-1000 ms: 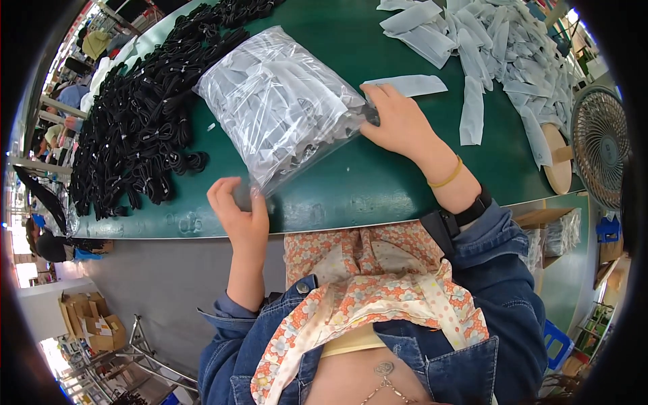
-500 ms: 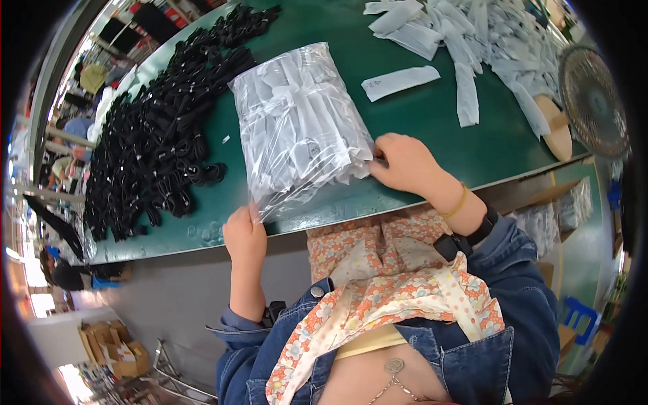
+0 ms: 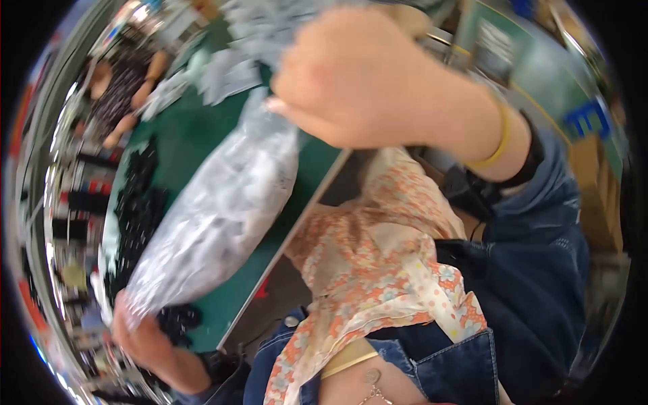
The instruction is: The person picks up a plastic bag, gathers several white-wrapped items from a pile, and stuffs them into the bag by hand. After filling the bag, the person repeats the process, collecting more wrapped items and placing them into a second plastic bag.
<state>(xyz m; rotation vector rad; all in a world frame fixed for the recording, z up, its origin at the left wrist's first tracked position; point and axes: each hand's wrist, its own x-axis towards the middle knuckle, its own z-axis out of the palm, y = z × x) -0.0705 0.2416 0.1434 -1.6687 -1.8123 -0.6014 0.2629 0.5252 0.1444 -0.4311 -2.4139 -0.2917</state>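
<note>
A clear plastic bag [image 3: 223, 202], filled with white packets, stretches at a slant between my two hands above the green table. My left hand [image 3: 138, 331] is closed on its lower left end. Up at the top, my right hand [image 3: 344, 81] grips the bag's other end in a closed fist, with the film pulled narrow below it. Both hands and the bag are smeared by motion, so the packets inside show only as pale shapes.
Bundled black cords [image 3: 138, 202] lie along the left of the green table [image 3: 196, 152]. Loose white packets [image 3: 250, 34] are heaped at the far side. Another person [image 3: 128, 88] is beyond the table's far left. A blue plastic item [image 3: 590, 121] and cardboard boxes [image 3: 597, 196] are at the right.
The bag has been lifted from the table and drawn out lengthwise. My right hand has risen and moved to its upper end; my left went down and left. The view has turned.
</note>
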